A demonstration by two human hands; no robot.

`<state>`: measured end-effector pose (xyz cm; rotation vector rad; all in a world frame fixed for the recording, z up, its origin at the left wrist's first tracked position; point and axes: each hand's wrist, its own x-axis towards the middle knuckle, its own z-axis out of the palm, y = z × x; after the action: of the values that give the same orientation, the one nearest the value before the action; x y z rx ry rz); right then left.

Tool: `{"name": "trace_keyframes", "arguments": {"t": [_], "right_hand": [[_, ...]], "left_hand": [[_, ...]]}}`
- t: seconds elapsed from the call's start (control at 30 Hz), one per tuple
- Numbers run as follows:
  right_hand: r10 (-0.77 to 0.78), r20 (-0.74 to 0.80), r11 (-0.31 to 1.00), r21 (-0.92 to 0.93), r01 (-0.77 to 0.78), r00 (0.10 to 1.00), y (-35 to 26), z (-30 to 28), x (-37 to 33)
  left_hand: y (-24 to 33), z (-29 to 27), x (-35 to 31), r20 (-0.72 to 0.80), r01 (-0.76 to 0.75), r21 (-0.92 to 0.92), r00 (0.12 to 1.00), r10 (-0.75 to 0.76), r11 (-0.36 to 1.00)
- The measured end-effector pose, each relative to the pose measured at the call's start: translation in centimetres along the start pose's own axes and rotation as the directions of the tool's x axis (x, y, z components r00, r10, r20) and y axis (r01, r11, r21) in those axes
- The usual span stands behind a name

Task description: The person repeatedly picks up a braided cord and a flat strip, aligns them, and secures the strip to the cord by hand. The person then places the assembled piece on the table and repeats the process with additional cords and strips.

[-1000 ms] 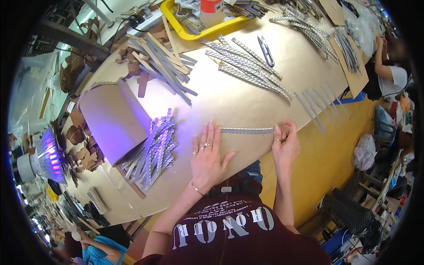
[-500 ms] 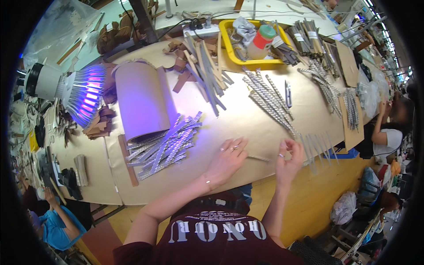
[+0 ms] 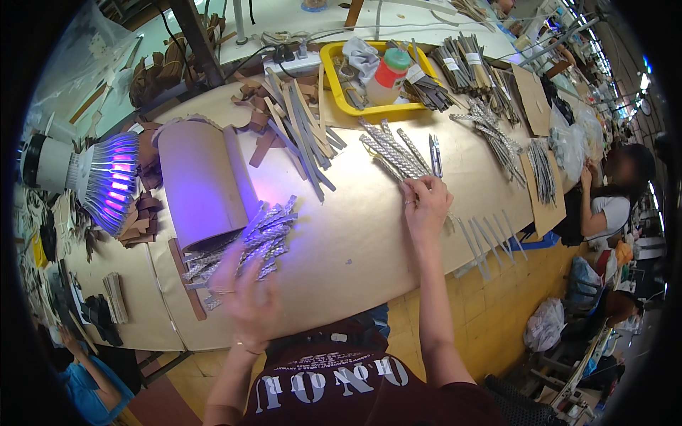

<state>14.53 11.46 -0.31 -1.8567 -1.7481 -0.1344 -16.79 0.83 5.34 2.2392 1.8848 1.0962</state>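
My left hand [image 3: 245, 295], smeared by motion, is over the near side of a pile of silver braided strips [image 3: 273, 231]; whether it holds one I cannot make out. Toward the middle right, my right hand [image 3: 426, 202] has its fingers pinched together at the near end of a bundle of similar braided strips [image 3: 398, 155]. The fingers cover that end of the bundle. Just beyond this hand lies a pair of thread snips [image 3: 435, 156]. Thin clear-grey strips [image 3: 490, 241] stick out over the table's edge, right of my right hand.
A brown curved cylinder [image 3: 202, 184] stands behind the left pile, beside a lamp glowing violet [image 3: 110, 181]. At the back, a yellow tray [image 3: 332, 89] holds a bottle with a green lid [image 3: 389, 74]. More braided strips [image 3: 490, 138] lie at right. A co-worker [image 3: 604, 206] sits beyond.
My left hand has swung left from the table's front middle to the strip pile. My right hand has moved up and left onto the bundle. The single strip between them no longer shows there.
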Motion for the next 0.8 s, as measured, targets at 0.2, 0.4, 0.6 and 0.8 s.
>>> {"name": "trace_keyframes", "arguments": {"t": [0.2,0.4,0.6,0.8], "right_hand": [[-0.113,-0.021,0.992,0.051,0.113,0.993,-0.7,-4.1,-2.9],[-0.176,0.223,0.981,0.126,0.15,0.959,-3.1,-6.6,-9.5],[0.517,-0.022,0.85,-0.106,-0.516,0.856,5.4,-10.4,-9.9],[0.64,0.026,0.752,-0.224,-0.619,0.768,10.3,-10.9,-9.4]], "left_hand": [[5.4,4.9,-1.8,0.216,-0.26,-0.389,0.907,0.361,0.884],[6.4,9.8,-1.6,0.621,-0.189,-0.3,0.706,0.342,0.935],[5.9,10.6,-2.2,0.682,-0.262,-0.17,0.665,0.305,0.95],[6.7,11.4,-0.6,0.707,-0.202,-0.213,0.643,0.294,0.956]]}}
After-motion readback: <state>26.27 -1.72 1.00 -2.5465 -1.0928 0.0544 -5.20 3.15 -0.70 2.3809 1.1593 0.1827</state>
